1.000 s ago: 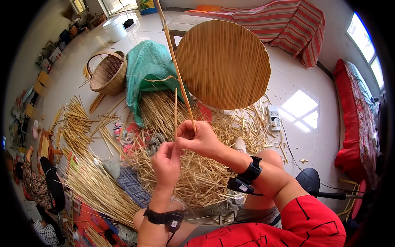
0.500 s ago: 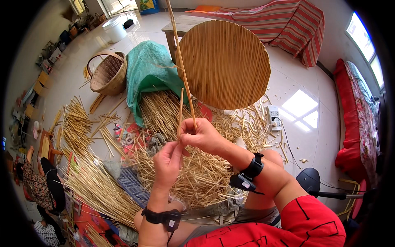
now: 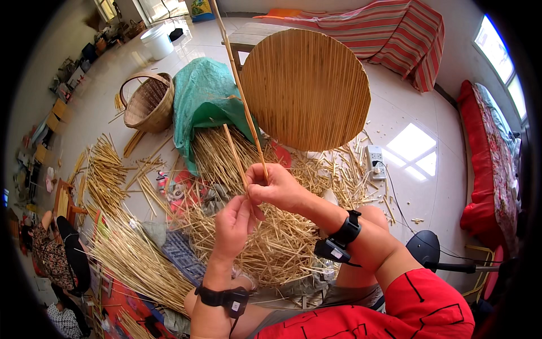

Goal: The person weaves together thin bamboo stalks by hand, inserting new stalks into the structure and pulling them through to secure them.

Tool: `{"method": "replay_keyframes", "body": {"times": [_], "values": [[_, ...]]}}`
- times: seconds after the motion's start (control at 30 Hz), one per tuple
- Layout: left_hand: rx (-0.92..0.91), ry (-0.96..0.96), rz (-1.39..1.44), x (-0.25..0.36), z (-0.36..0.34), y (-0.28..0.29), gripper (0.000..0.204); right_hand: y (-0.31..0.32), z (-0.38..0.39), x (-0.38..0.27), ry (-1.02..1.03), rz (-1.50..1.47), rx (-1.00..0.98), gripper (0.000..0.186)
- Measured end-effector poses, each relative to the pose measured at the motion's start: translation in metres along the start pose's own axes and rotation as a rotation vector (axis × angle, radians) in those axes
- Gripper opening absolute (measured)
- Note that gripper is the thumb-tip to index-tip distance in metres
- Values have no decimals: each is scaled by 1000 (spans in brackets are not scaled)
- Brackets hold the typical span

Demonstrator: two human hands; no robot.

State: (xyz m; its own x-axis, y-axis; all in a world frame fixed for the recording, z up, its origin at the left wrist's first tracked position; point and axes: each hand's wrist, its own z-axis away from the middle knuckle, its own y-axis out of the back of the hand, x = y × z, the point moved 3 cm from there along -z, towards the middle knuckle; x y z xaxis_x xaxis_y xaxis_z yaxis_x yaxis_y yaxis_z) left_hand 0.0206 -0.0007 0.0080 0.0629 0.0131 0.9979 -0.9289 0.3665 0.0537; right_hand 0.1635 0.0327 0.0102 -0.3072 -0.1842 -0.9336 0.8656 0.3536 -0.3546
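Head view — right hand [image 3: 275, 185] pinches a long stalk [image 3: 243, 96], left hand [image 3: 232, 226] alongside — grip closed, contents unclear.

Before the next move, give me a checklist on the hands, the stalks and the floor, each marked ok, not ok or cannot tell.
1. Long stalk in the right hand's grip: ok, held near its lower end.
2. Left hand up at the right fingertips: ok.
3. Which hand grips the short stalk: cannot tell.
4. Long stalk not touching the round panel: cannot tell, they overlap in view.
5. Floor free of loose pieces: not ok.
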Motion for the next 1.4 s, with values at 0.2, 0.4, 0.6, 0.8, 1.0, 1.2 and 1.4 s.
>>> {"method": "replay_keyframes", "body": {"times": [0.2, 0.4, 0.6, 0.8, 1.0, 1.2, 1.4], "values": [[-46, 29, 114, 5, 2, -4, 24, 9, -6, 5, 131, 198, 226, 9], [19, -13, 144, 8, 3, 1, 25, 27, -9, 12, 126, 499, 483, 13], [339, -203, 65, 11, -2, 29, 24, 22, -3, 23, -240, 607, -84, 16], [647, -220, 308, 0, -9, 50, 25, 9, 2, 19, -232, 629, -186, 22], [471, -66, 382, -10, -12, 41, 13, -6, 2, 28, -81, 608, -195, 22], [422, -43, 407, -4, -11, 29, 10, -12, 4, 29, 23, 625, -113, 19], [410, -108, 360, -10, -9, 31, 11, -19, 5, 30, 49, 690, 5, 20]]}}
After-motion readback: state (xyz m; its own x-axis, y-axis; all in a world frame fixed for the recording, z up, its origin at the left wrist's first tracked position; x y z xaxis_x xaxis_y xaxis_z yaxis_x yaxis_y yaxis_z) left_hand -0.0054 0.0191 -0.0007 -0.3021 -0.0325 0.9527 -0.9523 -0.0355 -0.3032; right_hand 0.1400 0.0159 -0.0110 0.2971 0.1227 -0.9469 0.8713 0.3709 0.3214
